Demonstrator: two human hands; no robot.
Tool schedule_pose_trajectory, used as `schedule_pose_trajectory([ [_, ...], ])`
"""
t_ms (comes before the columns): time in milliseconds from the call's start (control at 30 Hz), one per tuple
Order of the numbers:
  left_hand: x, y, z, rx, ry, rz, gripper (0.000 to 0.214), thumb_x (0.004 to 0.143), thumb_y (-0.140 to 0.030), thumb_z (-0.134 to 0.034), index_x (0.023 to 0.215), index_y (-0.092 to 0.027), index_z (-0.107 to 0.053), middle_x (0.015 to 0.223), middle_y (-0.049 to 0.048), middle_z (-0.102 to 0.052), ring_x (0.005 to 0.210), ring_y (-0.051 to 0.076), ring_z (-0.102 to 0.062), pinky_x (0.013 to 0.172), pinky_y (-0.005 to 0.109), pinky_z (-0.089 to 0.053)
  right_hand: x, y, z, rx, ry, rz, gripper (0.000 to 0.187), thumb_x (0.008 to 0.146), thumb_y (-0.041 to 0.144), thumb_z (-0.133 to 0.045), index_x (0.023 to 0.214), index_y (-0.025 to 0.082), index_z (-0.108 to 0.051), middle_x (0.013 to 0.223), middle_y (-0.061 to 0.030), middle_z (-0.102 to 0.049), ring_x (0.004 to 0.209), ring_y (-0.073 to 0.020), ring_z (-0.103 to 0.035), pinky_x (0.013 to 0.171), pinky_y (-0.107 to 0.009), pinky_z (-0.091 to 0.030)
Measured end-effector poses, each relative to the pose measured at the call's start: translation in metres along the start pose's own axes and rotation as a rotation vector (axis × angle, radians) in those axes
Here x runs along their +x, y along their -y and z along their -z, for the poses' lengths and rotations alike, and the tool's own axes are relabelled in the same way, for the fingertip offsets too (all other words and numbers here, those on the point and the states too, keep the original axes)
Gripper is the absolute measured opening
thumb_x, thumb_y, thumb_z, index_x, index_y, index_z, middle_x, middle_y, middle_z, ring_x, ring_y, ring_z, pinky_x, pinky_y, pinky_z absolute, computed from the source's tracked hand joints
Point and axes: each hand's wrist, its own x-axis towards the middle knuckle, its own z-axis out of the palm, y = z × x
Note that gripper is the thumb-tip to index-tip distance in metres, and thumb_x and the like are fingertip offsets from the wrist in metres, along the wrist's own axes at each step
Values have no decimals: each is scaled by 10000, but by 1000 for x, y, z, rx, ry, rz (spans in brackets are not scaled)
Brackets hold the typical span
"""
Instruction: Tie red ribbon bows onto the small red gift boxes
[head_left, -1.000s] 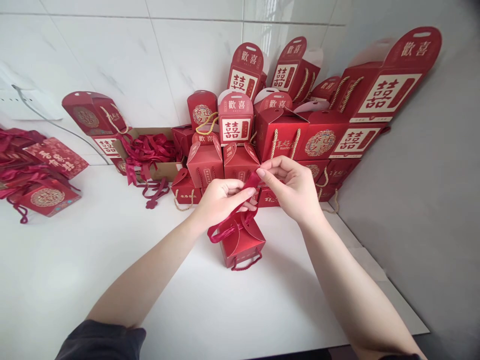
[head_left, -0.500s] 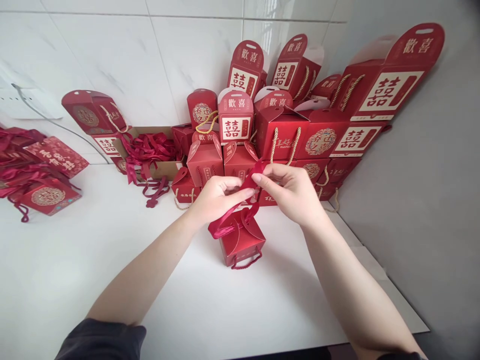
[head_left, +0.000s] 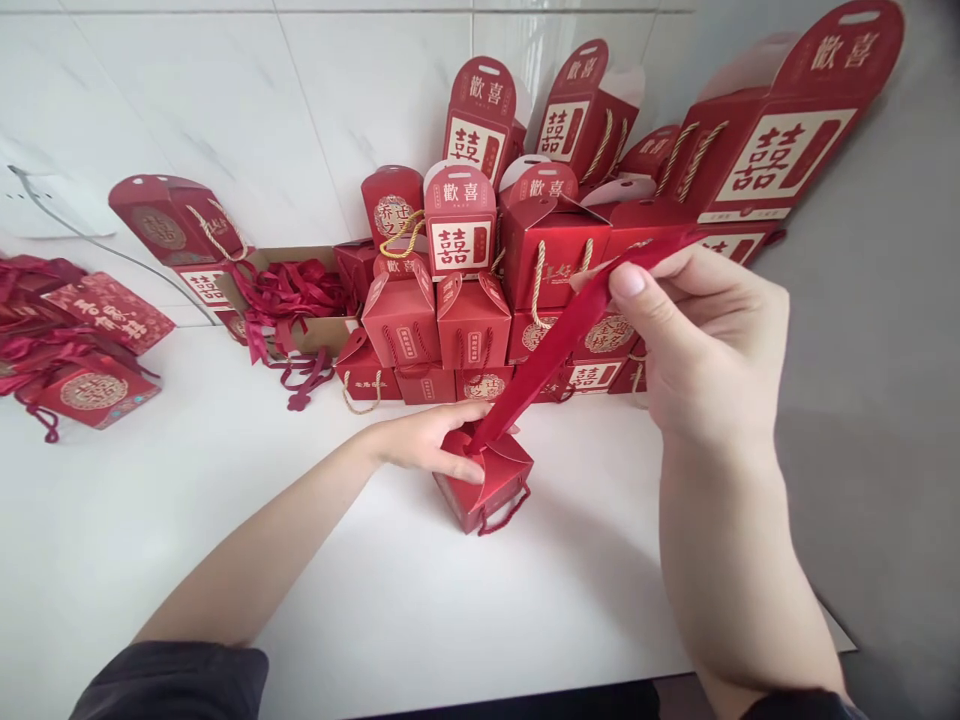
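Observation:
A small red gift box (head_left: 491,485) with folded top flaps and a dark red cord handle stands on the white table. My left hand (head_left: 431,440) rests over its top left side, thumb on a flap and fingers reaching behind, gripping the box. A red ribbon (head_left: 551,350) comes out of the box top and stretches taut up to the right. High on the right, my right hand (head_left: 694,310) pinches the ribbon between thumb and fingers, in front of the stacked boxes.
Red gift boxes (head_left: 457,230) with gold and red cord handles are stacked against the tiled wall. An open cardboard box (head_left: 326,330) holds loose red ribbons. More ribbon-tied boxes (head_left: 97,390) lie at the left. A grey wall (head_left: 862,420) bounds the right.
My right hand has pulled the ribbon up and to the right, drawing it tight. My left hand has let go of the ribbon and moved down onto the gift box.

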Motion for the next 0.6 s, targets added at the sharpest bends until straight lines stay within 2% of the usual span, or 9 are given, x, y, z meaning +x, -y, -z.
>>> schedule_pose_trajectory([
  [67,-3,5,-6,-70,-40,1,601,805,-269,-710,1367,-262,-498,1423,124,-526,1303,249,-509,1091,433,-406,1,-5,0,-18,27,-7,173,888,255,-668,718,235,-653,702,23,-632,667,-127,-598,634,-286,-478],
  [167,-4,11,-14,-189,-103,-53,684,768,-228,-746,1382,-235,-445,1366,162,-571,1301,264,-516,1099,483,-382,1,-13,-2,-49,97,-2,190,891,301,-663,708,252,-641,671,22,-617,626,-127,-595,578,-277,-471],
  [300,-1,16,-19,-286,-141,-98,529,731,-202,-778,1204,-210,-542,1281,157,-637,1254,256,-560,1086,470,-391,0,-12,-8,-26,30,34,190,894,221,-648,704,226,-632,708,21,-642,681,-123,-619,637,-276,-502],
  [433,3,20,-19,-253,-143,-90,391,717,-232,-794,1073,-179,-643,1215,147,-669,1161,251,-612,1032,436,-441,-3,-4,-16,33,-29,86,199,896,126,-610,719,211,-641,751,25,-651,804,-135,-649,736,-286,-522],
  [533,6,26,-18,-205,-174,-123,233,713,-273,-803,905,-176,-715,1139,128,-701,1119,249,-619,1019,417,-447,-5,-1,-19,-2,-28,31,217,913,154,-594,711,221,-634,702,25,-602,813,-159,-659,711,-302,-525],
  [600,7,30,-17,-182,-199,-139,153,779,-316,-747,867,-191,-752,1087,121,-724,1097,246,-622,1018,420,-446,-5,-2,-18,-21,-23,23,211,914,169,-599,715,225,-639,692,26,-589,778,-154,-652,672,-293,-516],
])
